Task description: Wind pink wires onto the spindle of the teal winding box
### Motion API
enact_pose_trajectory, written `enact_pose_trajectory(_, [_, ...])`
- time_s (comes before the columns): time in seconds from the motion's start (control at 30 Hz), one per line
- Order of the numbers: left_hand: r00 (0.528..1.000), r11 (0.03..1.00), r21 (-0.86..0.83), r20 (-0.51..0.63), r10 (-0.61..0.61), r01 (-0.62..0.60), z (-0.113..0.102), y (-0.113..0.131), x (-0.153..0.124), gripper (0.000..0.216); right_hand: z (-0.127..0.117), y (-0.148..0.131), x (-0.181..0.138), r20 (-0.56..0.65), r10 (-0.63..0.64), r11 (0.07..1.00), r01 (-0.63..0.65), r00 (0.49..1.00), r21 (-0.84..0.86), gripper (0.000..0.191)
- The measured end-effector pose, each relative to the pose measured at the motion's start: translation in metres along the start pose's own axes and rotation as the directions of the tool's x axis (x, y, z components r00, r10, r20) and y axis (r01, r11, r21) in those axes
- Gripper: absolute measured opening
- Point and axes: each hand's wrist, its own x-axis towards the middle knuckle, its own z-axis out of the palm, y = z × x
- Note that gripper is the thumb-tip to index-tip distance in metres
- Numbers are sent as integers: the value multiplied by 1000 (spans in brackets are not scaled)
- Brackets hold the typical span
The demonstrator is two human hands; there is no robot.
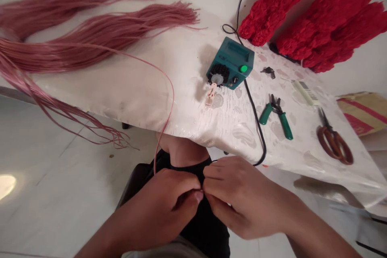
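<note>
Evidently the pink strand (173, 96) is held close to the body, past the near edge of the surface (127, 92), probably where the fingers can work in full view. The left hand (163, 205) is clamped on it, thumb and finger pinched together. The right hand (238, 193) meets it fingertip to fingertip with fingers curled in; whether it grips anything I cannot tell. Slack in the strand likely keeps the pink bundle (99, 42) at left from being tugged. Pliers (276, 108) and scissors (329, 130) lie at right, handles nearer, which seems handy for picking up.

The strand has no single straight axis: it leaves the bundle heading right, arcs toward the near side left of the green machine (231, 62), then drops almost straight near, over the edge. Its end is hidden in the fingers.
</note>
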Motion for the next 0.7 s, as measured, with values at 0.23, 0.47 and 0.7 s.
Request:
enact_pose_trajectory(0.23, [951,960,-254,253,180,-114,-3,0,4,24,12,0,0,76,-89,967,68,993,244,19])
enact_pose_trajectory(0.47, [940,954,-272,272,204,-128,-4,-4,4,24,13,5,1,73,-118,901,76,990,428,28])
enact_pose_trajectory(0.7, [996,995,-88,77,-34,41,-15,1,3,20,-1,24,3,-201,63,903,30,978,429,14])
